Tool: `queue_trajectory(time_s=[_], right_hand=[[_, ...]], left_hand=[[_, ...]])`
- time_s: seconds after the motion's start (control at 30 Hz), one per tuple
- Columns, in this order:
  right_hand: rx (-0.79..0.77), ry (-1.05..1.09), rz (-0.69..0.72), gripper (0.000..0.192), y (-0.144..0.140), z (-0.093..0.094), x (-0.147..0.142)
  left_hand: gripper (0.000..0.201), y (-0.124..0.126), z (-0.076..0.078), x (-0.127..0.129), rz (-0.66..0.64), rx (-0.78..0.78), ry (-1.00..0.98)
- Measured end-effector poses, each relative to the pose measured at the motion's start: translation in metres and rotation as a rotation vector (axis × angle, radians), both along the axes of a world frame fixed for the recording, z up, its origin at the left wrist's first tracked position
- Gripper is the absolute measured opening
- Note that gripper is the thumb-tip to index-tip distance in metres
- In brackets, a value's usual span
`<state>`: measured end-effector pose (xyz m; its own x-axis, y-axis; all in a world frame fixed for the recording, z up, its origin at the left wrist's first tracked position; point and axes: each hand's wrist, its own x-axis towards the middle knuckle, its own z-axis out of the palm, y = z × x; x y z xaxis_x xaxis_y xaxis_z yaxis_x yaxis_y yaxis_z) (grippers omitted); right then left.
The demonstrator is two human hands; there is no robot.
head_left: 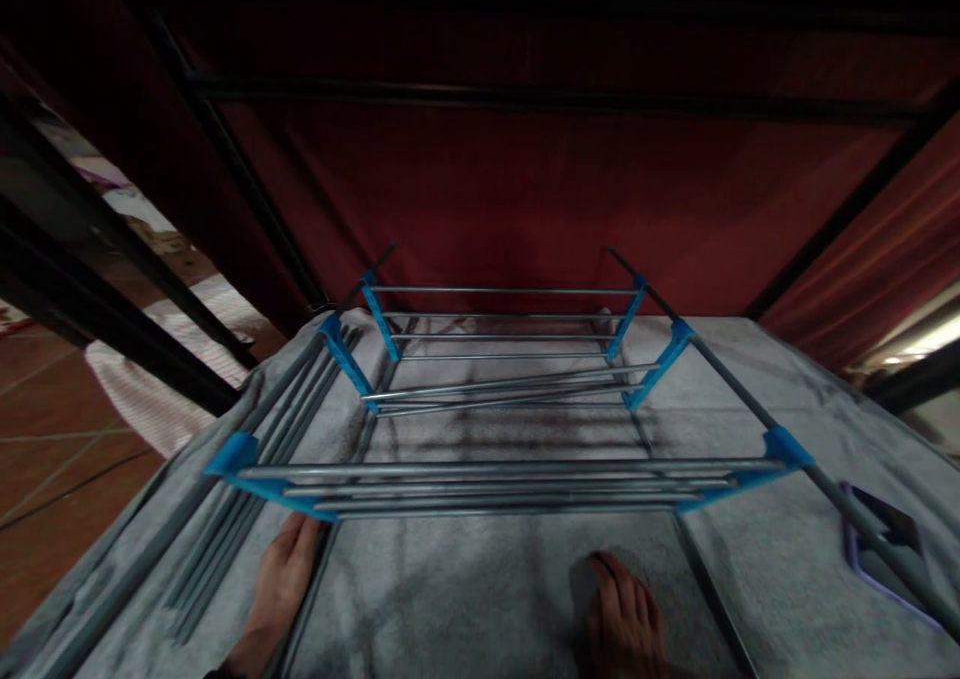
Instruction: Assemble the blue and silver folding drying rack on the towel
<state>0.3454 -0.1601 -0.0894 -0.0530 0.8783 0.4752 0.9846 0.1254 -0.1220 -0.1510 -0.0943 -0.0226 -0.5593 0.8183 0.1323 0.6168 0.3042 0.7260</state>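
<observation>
A shelf rack of grey metal rods (495,474) and blue plastic connectors (232,456) lies on a grey blanket (480,599). My left hand (281,584) is at the bottom left. Its fingers curl at a grey rod (304,599) of the rack's near left corner, just below a blue connector. My right hand (622,619) lies flat on the blanket at the bottom right, fingers pointing away from me, holding nothing. It sits just in front of the rack's nearest tier of rods. Several loose rods (247,499) lie bundled along the rack's left side.
A dark red curtain (510,189) hangs behind the rack, framed by black bars (525,94). A flat object with a purple rim (881,549) lies on the blanket at the right, under a rack rod. A tiled floor (52,439) and a pale cloth (150,399) show at the left.
</observation>
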Motion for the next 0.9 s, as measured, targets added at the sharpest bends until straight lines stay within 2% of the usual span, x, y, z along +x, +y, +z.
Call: queue_trajectory(time_s=[0.2,0.33,0.47,0.57,0.77,0.9], right_hand=[[0.013,-0.033,0.008,0.041,0.002,-0.004,0.002],[0.021,-0.036,0.038,0.041,0.004,-0.010,0.008],[0.095,-0.045,0.089,0.040,0.009,-0.011,0.011],[0.086,-0.028,0.092,0.041,0.009,-0.005,0.006],[0.042,0.034,0.005,0.042,0.007,0.014,-0.013],[0.046,0.037,0.002,0.043,0.008,0.019,-0.016]], left_hand=[[0.054,-0.001,0.001,0.003,-0.051,0.033,-0.108],[0.048,0.002,0.000,0.003,-0.087,0.058,-0.103],[0.043,0.003,-0.004,0.001,-0.102,0.077,-0.079],[0.044,0.004,-0.005,0.000,-0.116,0.080,-0.056],[0.049,0.007,-0.003,0.001,-0.117,0.073,-0.014],[0.051,0.006,-0.002,0.000,-0.146,0.080,-0.008]])
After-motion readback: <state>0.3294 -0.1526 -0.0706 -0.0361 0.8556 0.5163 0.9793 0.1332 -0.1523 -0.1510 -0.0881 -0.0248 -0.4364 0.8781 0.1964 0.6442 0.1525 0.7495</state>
